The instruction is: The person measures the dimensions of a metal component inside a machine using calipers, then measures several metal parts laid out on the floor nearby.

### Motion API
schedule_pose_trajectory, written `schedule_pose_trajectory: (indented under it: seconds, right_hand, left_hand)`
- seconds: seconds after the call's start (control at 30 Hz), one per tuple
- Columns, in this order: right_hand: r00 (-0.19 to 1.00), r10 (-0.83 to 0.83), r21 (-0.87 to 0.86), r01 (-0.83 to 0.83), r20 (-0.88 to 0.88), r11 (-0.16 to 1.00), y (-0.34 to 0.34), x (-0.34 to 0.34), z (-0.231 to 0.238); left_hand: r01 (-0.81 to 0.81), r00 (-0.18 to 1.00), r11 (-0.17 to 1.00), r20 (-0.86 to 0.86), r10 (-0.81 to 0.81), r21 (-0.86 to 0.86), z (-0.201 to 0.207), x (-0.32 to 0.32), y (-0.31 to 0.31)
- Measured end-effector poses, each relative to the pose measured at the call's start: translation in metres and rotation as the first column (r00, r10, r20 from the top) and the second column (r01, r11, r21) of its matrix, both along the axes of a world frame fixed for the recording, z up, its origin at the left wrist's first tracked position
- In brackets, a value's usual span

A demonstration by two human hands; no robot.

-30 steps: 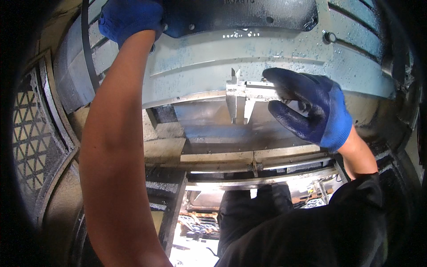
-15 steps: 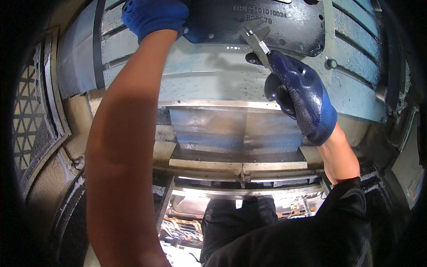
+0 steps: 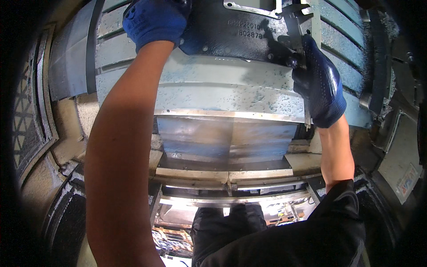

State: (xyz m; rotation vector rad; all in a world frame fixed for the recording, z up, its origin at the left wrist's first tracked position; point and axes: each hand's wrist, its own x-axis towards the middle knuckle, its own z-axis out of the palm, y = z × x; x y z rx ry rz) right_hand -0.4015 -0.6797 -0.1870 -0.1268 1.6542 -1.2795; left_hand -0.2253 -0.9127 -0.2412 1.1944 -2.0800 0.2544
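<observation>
Right hand [image 3: 318,82] clamped on a caliper [image 3: 293,31], black plate [image 3: 213,27] to its left; the other, left hand [image 3: 155,21], unclear. Keeping the caliper square should help.

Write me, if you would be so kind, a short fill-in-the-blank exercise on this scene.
1. The calipers in the right hand appear over a plate whose colour is ____.
2. The left hand wears a glove whose back is ____.
3. In the picture, the left hand is at the ____ side of the plate.
4. The sleeve shows on the person's ____ arm.

Missing words: black; blue; left; right.
</observation>
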Motion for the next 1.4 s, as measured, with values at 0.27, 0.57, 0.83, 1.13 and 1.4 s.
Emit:
schedule_pose_trajectory:
  seconds: [0.27,0.57,0.83,1.13,1.4]
  right_hand:
    - [0.998,0.057,0.056,-0.055,-0.035,0.997,-0.009,-0.009,-0.006]
    - [0.993,0.021,0.119,-0.007,-0.118,0.993,-0.017,-0.004,-0.008]
    - [0.985,0.05,0.059,-0.041,-0.162,0.997,-0.018,-0.003,-0.008]
    - [0.986,-0.008,0.042,0.015,-0.165,0.999,-0.02,0.001,-0.014]
    - [0.969,0.03,0.045,-0.02,-0.246,0.999,-0.018,-0.006,-0.019]
  left_hand:
    - [-0.025,0.999,1.0,0.047,0.025,0.006,0.001,0.002,0.0]
    - [0.011,0.999,1.0,0.036,-0.01,-0.021,0.0,0.002,-0.002]
    - [0.001,0.999,0.999,0.039,0.0,-0.037,-0.002,0.002,-0.003]
    - [-0.003,0.998,0.999,0.061,0.005,-0.044,-0.003,0.003,-0.002]
    - [-0.004,0.999,1.0,0.033,0.005,-0.021,0.0,0.001,0.0]
